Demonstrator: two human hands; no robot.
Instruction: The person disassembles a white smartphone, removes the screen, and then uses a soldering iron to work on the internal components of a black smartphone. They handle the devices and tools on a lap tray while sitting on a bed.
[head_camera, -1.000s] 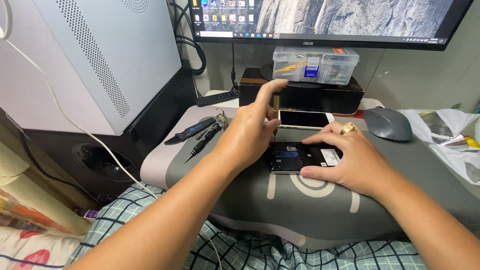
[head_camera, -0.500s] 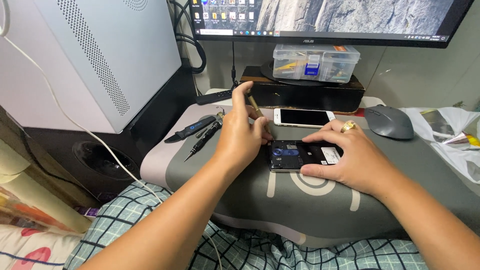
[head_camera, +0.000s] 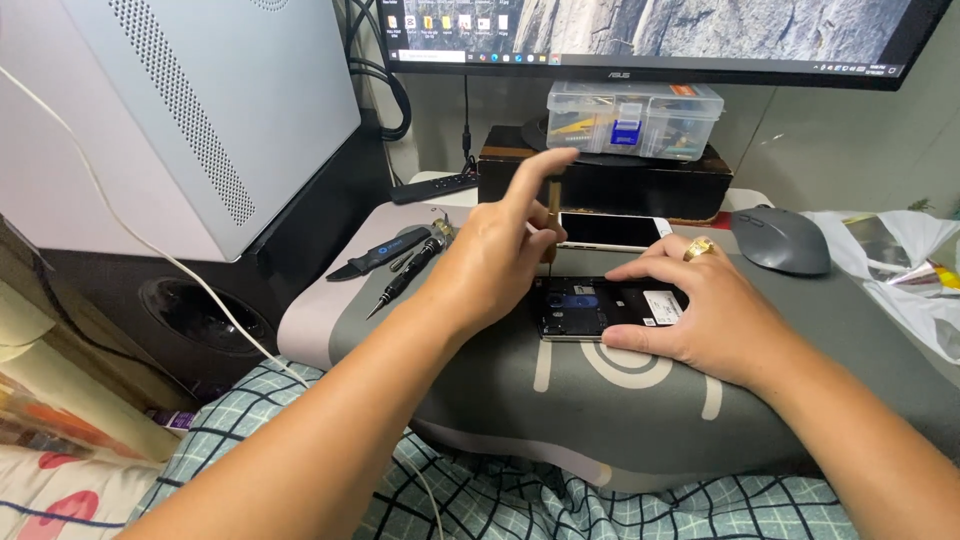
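Observation:
An opened phone (head_camera: 590, 308) with its back off lies on a grey mat (head_camera: 620, 400), dark innards showing. My left hand (head_camera: 495, 255) grips a small brown-handled screwdriver (head_camera: 551, 215) upright, its tip down at the phone's left end and my forefinger resting on its top. My right hand (head_camera: 700, 310), with a gold ring, lies flat on the phone's right part and steadies it. A second phone (head_camera: 610, 231), white with a dark screen, lies face up just behind.
Dark screwdrivers and a pry tool (head_camera: 395, 262) lie at the mat's left. A grey mouse (head_camera: 780, 240) sits at the right. Behind stand a black box (head_camera: 600, 185), a clear parts case (head_camera: 635, 118), a monitor (head_camera: 650, 35) and a white computer tower (head_camera: 200, 110).
My left hand came back from the far side holding the screwdriver and set it upright over the opened phone's left end. My right hand has stayed on the phone.

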